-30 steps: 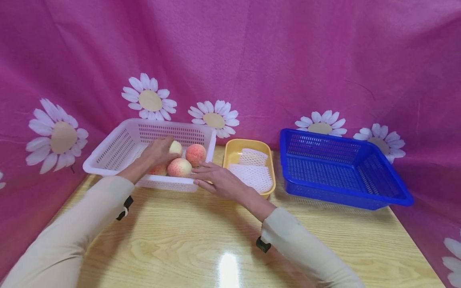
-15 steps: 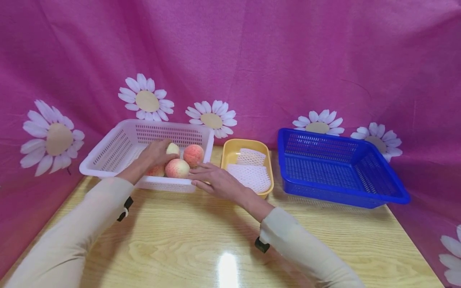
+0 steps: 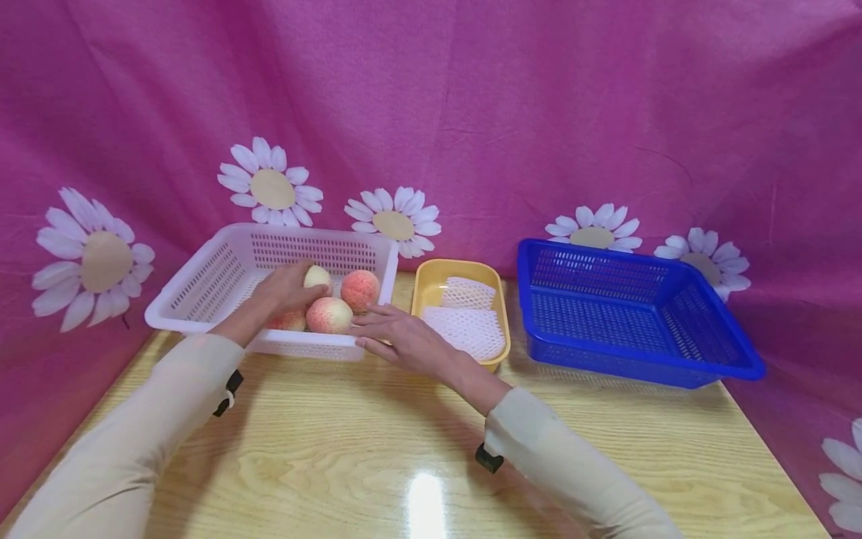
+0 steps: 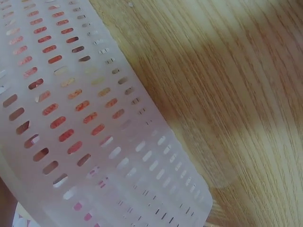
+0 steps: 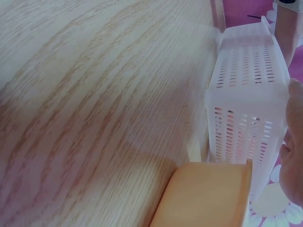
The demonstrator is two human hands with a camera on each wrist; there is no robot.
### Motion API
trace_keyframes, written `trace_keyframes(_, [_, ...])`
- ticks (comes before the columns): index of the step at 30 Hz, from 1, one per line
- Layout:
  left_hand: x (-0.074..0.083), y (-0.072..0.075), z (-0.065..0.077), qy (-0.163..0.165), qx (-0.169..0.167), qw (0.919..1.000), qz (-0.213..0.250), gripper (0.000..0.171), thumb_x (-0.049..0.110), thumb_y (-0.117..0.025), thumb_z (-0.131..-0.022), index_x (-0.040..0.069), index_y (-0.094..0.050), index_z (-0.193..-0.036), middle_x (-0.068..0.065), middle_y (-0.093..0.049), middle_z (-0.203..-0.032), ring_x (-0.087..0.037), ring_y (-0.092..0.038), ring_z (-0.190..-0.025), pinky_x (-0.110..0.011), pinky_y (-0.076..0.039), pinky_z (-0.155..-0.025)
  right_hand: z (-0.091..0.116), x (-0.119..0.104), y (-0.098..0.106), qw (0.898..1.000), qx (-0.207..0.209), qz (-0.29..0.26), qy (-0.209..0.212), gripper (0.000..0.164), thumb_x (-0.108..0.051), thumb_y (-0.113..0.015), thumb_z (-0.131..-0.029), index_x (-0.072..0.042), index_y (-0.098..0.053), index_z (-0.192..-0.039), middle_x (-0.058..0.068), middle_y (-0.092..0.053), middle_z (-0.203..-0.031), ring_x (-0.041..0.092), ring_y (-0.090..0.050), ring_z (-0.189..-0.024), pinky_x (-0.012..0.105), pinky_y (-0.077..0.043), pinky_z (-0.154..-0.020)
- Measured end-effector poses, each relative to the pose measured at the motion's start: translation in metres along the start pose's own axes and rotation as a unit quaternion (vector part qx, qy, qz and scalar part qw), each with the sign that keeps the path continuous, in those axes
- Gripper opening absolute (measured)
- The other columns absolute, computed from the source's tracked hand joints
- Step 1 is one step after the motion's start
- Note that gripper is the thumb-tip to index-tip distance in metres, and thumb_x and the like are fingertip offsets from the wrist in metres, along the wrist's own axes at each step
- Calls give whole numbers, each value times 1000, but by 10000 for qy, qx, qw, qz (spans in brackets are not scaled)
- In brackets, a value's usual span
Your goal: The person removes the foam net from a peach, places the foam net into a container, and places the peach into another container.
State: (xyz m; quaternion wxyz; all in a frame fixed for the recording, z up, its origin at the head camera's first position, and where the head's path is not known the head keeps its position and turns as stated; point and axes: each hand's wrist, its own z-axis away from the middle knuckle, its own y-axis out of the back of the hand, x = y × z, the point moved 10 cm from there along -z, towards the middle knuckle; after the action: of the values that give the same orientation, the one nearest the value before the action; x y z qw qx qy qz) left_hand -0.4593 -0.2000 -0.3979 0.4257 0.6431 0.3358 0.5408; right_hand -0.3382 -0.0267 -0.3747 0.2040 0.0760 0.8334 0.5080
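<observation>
In the head view my left hand (image 3: 281,290) reaches into the white slotted basket (image 3: 176,322). Its fingers and thumb are round a pale yellow peach (image 3: 316,277). Beside it sit a red peach (image 3: 360,290) and a pink-and-cream peach (image 3: 329,315). Another reddish peach (image 3: 289,321) is partly covered by that hand. At the basket's front right corner, my right hand (image 3: 404,337) has its fingers stretched out over the rim, close to the pink-and-cream peach. Through the slots in the left wrist view, reddish peach skin (image 4: 66,135) shows; the left hand's grip is hidden there.
A yellow tub (image 3: 506,329) with white foam fruit nets (image 3: 465,333) stands right of the white basket. Farther right is a blue slotted basket (image 3: 626,359). All stand on a wood-grain table (image 3: 323,449) before a magenta flowered cloth (image 3: 471,112).
The left hand and the pale peach have shifted slightly left within the basket. My right hand stays at the rim. The whole head view has drifted a little.
</observation>
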Motion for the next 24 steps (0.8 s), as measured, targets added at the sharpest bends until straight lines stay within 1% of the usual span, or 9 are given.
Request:
trace_keyframes(5, [-2,1,3,130,-47,9999,-27,62,38,-61,-96,-5,-43,-138,-31,-58,-118,-45,-58,-106,-55,-51,-79,0,1,-1,10000,-6,-25,-25,30,-23,-58,-103,-9,-69,-127,11,-61,-135,26,-42,-139,40,-25,-118])
trace_keyframes(10, [-3,3,6,168,-41,9999,-6,61,37,-62,-97,-6,-44,-136,-30,-60,-114,-42,-60,-99,-53,-51,-76,-1,0,0,10000,23,-28,12,30,-22,-58,-103,-8,-69,-126,11,-62,-134,27,-43,-138,41,-26,-117])
trace_keyframes(14, [-9,2,7,300,-112,9995,29,58,37,-60,-98,-5,-43,-134,-29,-60,-111,-40,-60,-93,-52,-51,-75,0,0,0,10000,39,-27,0,30,-21,-59,-102,-7,-70,-126,11,-62,-134,28,-43,-138,43,-27,-117])
trace_keyframes(18, [-15,1,7,472,-199,9987,-14,59,39,-56,-99,-5,-40,-136,-29,-59,-114,-40,-59,-96,-54,-49,-78,0,0,-1,10000,29,33,-26,30,-22,-58,-102,-7,-69,-126,10,-62,-134,27,-42,-138,42,-27,-117])
trace_keyframes(24, [-17,3,11,587,-245,9980,19,64,38,-54,-100,-8,-36,-140,-32,-55,-121,-41,-56,-99,-56,-47,-83,-1,-1,0,9999,74,109,14,30,-22,-59,-102,-8,-70,-126,9,-62,-134,26,-43,-138,40,-28,-117])
